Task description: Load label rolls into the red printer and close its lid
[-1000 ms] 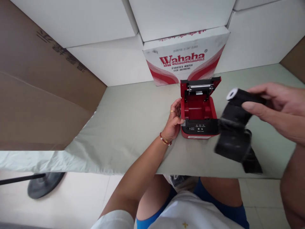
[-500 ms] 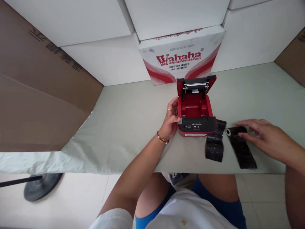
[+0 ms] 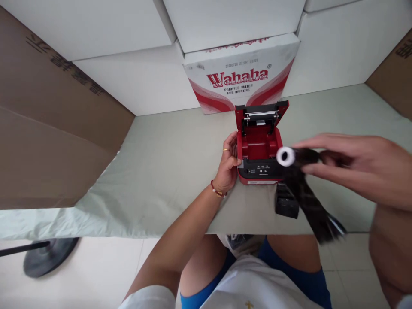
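A small red and black label printer (image 3: 260, 169) stands on the table with its lid raised, showing a bare red compartment inside. My left hand (image 3: 228, 165) grips the printer's left side, thumb on its front corner. In my right hand (image 3: 347, 161) is a roll of black ribbon (image 3: 304, 180) with a white core, pinched between thumb and fingers. The roll is lifted off the table beside the printer's right side, and its loose tail hangs down to the right, blurred. Another strip of black film (image 3: 286, 204) lies at the printer's front right corner, partly hidden by the hanging tail.
A white and red Wahaha water carton (image 3: 241, 79) stands behind the printer, against stacked white boxes (image 3: 125, 81). Large brown cartons (image 3: 48, 128) border the left side, with another at the far right. A pale green cloth (image 3: 167, 171) covers the table.
My right hand has picked up the black ribbon roll from the table and moved it up and left, close to the printer. My left hand stays on the printer.
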The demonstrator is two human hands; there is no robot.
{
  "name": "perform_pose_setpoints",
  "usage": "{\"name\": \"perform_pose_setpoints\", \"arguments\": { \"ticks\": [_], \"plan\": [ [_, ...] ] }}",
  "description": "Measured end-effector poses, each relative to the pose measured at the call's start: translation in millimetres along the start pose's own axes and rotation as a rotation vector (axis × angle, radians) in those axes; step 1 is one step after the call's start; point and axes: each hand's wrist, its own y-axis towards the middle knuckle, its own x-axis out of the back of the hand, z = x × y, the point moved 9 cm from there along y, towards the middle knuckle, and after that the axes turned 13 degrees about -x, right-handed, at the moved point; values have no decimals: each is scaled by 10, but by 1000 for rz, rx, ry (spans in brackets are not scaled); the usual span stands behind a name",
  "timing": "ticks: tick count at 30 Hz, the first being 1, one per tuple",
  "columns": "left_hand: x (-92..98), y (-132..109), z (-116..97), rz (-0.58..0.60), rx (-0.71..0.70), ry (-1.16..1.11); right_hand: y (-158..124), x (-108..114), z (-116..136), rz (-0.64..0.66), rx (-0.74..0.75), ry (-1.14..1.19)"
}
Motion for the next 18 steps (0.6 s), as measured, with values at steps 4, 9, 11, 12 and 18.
{"name": "perform_pose_setpoints", "arguments": {
  "ticks": [4,9,11,12,18],
  "plan": [
    [38,-107,-245,-66,-197,282,645,-455,216,32,-59,-233],
    [-324,-379,-853,87,-747,887,881,-804,233,139,-142,-561],
    [-520,-482,-896,180,-852,1057,905,-827,240,147,-177,-614],
    [-584,-514,-888,198,-873,1129,920,-832,245,143,-191,-632],
    [-684,-578,-771,260,-888,1198,974,-880,239,101,-211,-640]
  ]
}}
